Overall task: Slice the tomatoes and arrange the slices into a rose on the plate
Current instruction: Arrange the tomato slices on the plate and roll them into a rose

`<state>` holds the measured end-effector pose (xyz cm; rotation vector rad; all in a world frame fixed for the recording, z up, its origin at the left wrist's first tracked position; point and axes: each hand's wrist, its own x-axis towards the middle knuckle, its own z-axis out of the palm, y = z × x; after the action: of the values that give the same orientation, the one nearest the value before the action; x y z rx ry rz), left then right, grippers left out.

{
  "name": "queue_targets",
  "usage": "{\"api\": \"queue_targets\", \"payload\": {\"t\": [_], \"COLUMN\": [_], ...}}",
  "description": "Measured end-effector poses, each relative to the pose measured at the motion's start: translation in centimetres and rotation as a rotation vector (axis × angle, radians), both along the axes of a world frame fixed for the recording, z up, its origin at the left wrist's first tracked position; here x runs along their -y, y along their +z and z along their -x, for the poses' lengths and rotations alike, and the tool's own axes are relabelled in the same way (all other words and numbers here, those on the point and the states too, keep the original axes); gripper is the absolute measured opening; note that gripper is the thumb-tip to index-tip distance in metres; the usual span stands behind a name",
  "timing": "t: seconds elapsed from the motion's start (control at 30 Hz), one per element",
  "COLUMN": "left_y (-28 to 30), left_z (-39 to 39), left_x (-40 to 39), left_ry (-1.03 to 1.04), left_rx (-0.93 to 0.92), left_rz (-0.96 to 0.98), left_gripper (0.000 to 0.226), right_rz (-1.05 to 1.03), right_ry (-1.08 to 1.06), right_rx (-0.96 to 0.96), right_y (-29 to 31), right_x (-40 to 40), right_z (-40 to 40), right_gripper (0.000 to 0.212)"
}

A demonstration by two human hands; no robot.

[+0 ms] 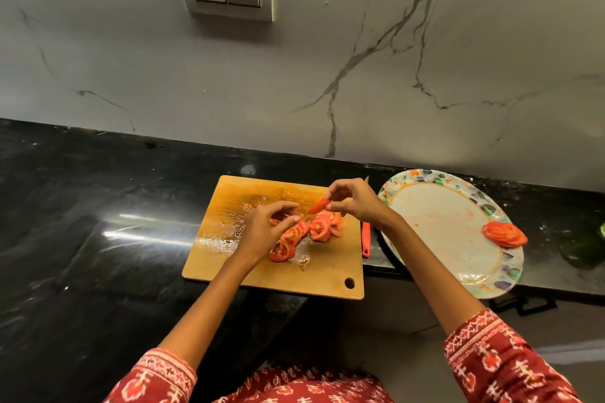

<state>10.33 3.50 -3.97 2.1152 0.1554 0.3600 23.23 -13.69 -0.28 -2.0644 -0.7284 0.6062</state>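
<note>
Both hands curled over tomato slices, right pinching one

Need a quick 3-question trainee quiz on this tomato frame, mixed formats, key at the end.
1. True or false: the knife is in the right hand.
2. Where do most tomato slices lie? A) on the plate B) on the cutting board C) on the bare counter
3. Fill in: the right hand pinches a single ____ above the board.

Key
1. False: the knife lies on the counter between board and plate; the right hand pinches a tomato slice.
2. B. Only a small fanned group sits on the plate's right side.
3. Tomato slice. The left hand hovers over the pile, fingers curled.
</note>
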Motion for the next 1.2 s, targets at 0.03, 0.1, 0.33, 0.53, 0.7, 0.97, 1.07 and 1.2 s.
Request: {"api": "queue_targets", "payload": {"t": [0.03, 0.1, 0.33, 0.53, 0.7, 0.97, 1.07, 1.2], "left_y": [0.1, 0.1, -1.1, -1.3, -2.0, -3.8, -3.6, -3.5], "left_z": [0.2, 0.6, 1.3, 1.6, 2.1, 4.1, 4.3, 4.4], "left_x": [-0.1, -0.2, -1.9, -2.3, -2.2, -5.0, -5.5, -5.6], "left_ry": [-0.022, -0.053, -0.019, -0.037, 0.068, 0.428, 0.434, 0.456], "left_rx": [0.015, 0.042, 0.022, -0.001, -0.072, -0.227, -0.252, -0.273], "left_rz": [0.015, 0.035, 0.070, 0.102, 0.161, 0.247, 0.276, 0.271], "left_gripper": [0.030, 0.031, 0.039, 0.041, 0.024, 0.013, 0.021, 0.028], "right_rz": [-0.018, -0.075, -0.186, -0.215, -0.206, 0.045, 0.164, 0.297], "right_ry": [0.037, 0.087, 0.130, 0.109, 0.035, -0.142, -0.058, 0.090], "right_rx": [0.022, 0.028, -0.014, -0.049, -0.025, 0.154, 0.249, 0.375], "right_y": [-0.1, -0.3, -0.5, -1.2, -1.9, -3.7, -3.9, -4.6], "right_x": [-0.5, -1.3, -3.1, -3.7, -4.0, -4.2, -4.8, -6.5], "right_z": [0.5, 1.4, 3.2, 3.4, 3.6, 2.7, 3.4, 4.8], "right_gripper": [0.012, 0.012, 0.026, 0.014, 0.024, 0.013, 0.015, 0.021]}}
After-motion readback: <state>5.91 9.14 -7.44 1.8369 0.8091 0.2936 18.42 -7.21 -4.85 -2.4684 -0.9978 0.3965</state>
